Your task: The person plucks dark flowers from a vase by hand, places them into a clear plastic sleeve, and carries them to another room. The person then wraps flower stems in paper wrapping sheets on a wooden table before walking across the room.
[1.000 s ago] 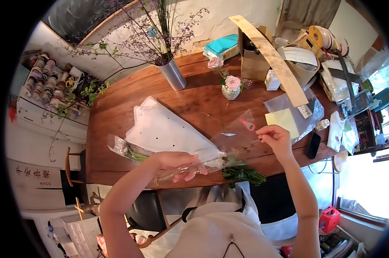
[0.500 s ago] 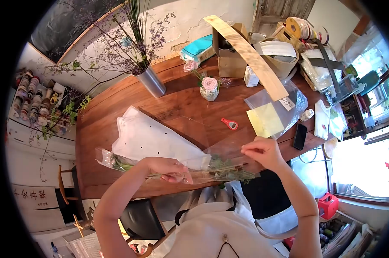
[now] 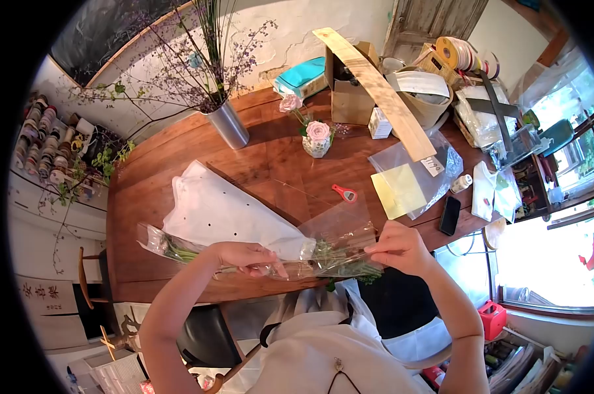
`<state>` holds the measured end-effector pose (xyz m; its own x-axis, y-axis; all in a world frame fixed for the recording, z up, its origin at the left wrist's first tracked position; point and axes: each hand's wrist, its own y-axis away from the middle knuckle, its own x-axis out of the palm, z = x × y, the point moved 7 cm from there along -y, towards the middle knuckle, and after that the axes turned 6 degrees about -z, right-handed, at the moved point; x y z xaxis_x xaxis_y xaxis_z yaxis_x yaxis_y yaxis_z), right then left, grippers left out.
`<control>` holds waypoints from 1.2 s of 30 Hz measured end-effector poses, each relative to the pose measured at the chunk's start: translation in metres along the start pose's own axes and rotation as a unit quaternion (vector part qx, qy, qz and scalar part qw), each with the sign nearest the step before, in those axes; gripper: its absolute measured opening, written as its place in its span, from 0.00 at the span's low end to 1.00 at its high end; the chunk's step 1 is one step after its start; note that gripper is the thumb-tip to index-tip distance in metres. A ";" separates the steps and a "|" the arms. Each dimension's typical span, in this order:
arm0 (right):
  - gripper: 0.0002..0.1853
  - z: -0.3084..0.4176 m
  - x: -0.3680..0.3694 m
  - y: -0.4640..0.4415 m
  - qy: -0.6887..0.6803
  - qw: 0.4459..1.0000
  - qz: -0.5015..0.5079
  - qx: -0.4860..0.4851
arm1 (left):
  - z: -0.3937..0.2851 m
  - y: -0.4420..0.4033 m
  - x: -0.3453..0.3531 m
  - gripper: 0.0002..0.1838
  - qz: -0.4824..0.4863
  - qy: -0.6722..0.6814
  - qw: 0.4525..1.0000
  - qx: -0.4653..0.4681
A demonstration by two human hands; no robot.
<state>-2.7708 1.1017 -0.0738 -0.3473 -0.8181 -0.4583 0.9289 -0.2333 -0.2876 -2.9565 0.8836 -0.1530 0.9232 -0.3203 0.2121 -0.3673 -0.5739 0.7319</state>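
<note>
Along the table's near edge lies a bunch of green-stemmed flowers (image 3: 173,249) in clear cellophane (image 3: 339,228). My left hand (image 3: 252,257) is closed on the middle of this bundle, its fingers curled over the film. At the right end, beside the leafy stems (image 3: 336,256), my right hand (image 3: 402,249) pinches an edge of the cellophane between thumb and fingers. A white paper-wrapped bouquet (image 3: 221,213) with small black dots rests just behind the bundle. Its narrow end is partly covered by the film.
Behind my hands lie a red-handled tool (image 3: 344,192), a yellow sheet (image 3: 399,192) and a black phone (image 3: 450,217). A rose in a small vase (image 3: 317,141), a tall metal vase (image 3: 229,128) and a cardboard box (image 3: 351,98) with a wooden board (image 3: 379,92) stand farther back.
My right hand has come onto the cellophane's edge, and the film now shows stretched between it and the stems. My left hand stays at the bundle. The whole view has shifted slightly.
</note>
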 end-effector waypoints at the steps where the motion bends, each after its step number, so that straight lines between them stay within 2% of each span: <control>1: 0.11 0.011 0.001 -0.004 -0.004 0.999 -0.001 -0.043 | -0.001 0.000 0.002 0.30 0.006 0.003 1.000 0.002; 3: 0.12 0.032 0.005 -0.012 -0.014 0.992 -0.002 -0.128 | -0.002 -0.003 0.007 0.31 0.019 -0.002 1.000 0.005; 4: 0.11 0.033 0.014 -0.013 -0.027 0.990 0.033 -0.131 | -0.002 -0.005 0.009 0.32 0.025 -0.005 1.000 0.007; 7: 0.09 0.026 0.040 -0.012 -0.116 0.974 0.182 -0.066 | -0.005 -0.008 0.016 0.33 0.070 -0.041 0.997 0.015; 8: 0.11 0.023 0.046 -0.011 -0.103 0.966 0.229 -0.060 | -0.005 -0.008 0.017 0.33 0.069 -0.040 0.997 0.006; 11: 0.14 0.000 0.046 -0.008 -0.127 0.958 0.251 0.061 | -0.005 -0.006 0.020 0.34 0.071 -0.028 0.997 -0.001; 14: 0.20 0.008 0.036 -0.008 -0.144 0.960 0.217 -0.104 | 0.002 -0.004 0.017 0.34 0.077 -0.002 0.997 0.027; 17: 0.23 0.031 0.044 -0.007 -0.033 0.967 0.233 -0.102 | 0.009 -0.001 0.020 0.34 0.085 0.007 0.996 0.023; 18: 0.25 0.030 0.054 -0.002 0.001 0.950 0.290 -0.114 | 0.008 -0.002 0.023 0.34 0.093 0.005 0.995 0.020; 21: 0.24 0.003 0.080 0.019 -0.140 0.902 0.404 0.052 | 0.003 -0.007 0.032 0.37 0.117 -0.014 0.993 0.024; 22: 0.23 0.004 0.083 0.021 -0.213 0.864 0.430 0.149 | 0.001 -0.008 0.034 0.38 0.125 -0.023 0.991 0.028; 25: 0.20 -0.019 0.093 0.020 -0.264 0.861 0.360 0.244 | 0.004 -0.011 0.034 0.38 0.105 -0.052 0.993 0.010; 26: 0.18 -0.009 0.092 0.012 -0.189 0.893 0.380 0.152 | 0.006 -0.014 0.034 0.38 0.099 -0.051 0.994 0.012; 29: 0.19 -0.025 0.116 0.020 -0.275 0.868 0.305 0.279 | 0.011 -0.024 0.035 0.39 0.092 -0.054 0.994 0.017; 32: 0.18 -0.029 0.133 0.026 -0.198 0.840 0.350 0.364 | 0.006 -0.033 0.038 0.39 0.077 -0.071 0.994 0.030; 35: 0.16 -0.029 0.153 0.034 -0.230 0.823 0.354 0.380 | 0.008 -0.037 0.040 0.39 0.047 -0.086 0.994 0.041; 36: 0.15 -0.027 0.152 0.032 -0.269 0.828 0.323 0.371 | 0.012 -0.039 0.041 0.40 0.045 -0.087 0.994 0.049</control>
<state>-2.7973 0.9838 -0.1755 0.1746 -0.9672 0.1845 0.7910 0.2493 0.5587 -2.9052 0.8836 -0.1808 0.8560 -0.4938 0.1532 -0.4645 -0.6044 0.6473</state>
